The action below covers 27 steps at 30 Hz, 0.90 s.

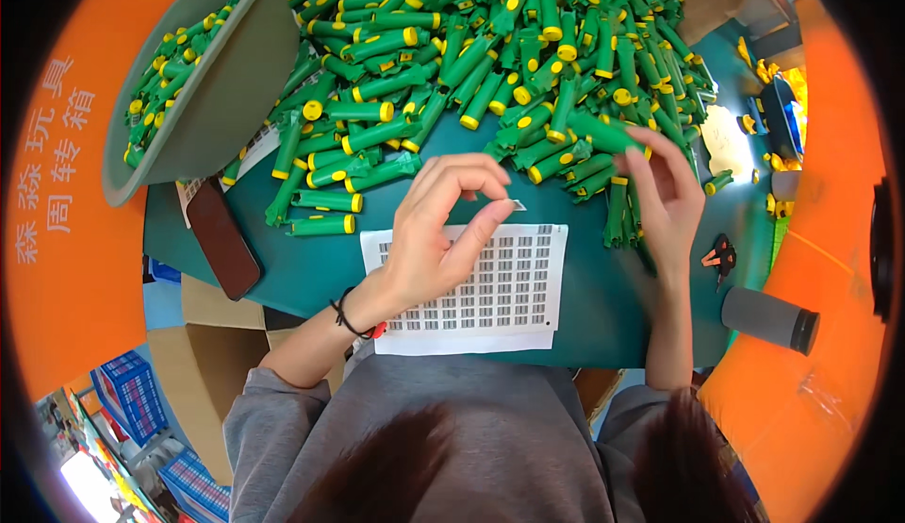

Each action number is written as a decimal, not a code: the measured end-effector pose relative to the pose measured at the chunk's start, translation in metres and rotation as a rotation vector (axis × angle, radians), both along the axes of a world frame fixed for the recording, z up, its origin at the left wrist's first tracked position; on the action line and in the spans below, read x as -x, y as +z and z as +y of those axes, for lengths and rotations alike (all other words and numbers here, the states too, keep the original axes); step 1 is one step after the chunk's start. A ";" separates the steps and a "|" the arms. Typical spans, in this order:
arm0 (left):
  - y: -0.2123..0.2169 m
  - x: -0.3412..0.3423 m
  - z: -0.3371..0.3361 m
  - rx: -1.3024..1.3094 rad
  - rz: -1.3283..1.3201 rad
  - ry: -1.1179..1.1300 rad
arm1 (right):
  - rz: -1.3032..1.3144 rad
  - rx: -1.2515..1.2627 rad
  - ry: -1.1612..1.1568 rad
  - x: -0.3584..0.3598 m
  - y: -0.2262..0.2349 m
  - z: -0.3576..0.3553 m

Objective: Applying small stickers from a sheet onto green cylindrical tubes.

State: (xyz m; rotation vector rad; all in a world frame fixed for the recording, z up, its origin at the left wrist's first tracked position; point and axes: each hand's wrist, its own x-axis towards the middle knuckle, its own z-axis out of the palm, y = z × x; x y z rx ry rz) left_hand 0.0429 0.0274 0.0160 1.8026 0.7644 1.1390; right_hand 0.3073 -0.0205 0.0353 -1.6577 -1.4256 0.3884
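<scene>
My left hand (441,231) hovers over a white sheet of small barcode stickers (490,289) and pinches one small sticker (518,204) between thumb and forefinger. My right hand (665,193) reaches into the near edge of a big pile of green tubes with yellow caps (490,61), its fingers closing around one wrapped green tube (603,133). The sticker sheet lies flat on the teal table (603,306) right in front of me.
A grey-green basin (226,80) at the left holds several more green tubes. A dark phone (222,238) lies left of the sheet. A grey cylinder (768,318) and small orange-black snips (720,255) are at the right. Orange crates flank the table.
</scene>
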 end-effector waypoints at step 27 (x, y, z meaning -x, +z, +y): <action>0.059 0.000 -0.004 0.211 0.328 -0.307 | 0.811 0.058 0.416 0.066 -0.016 -0.054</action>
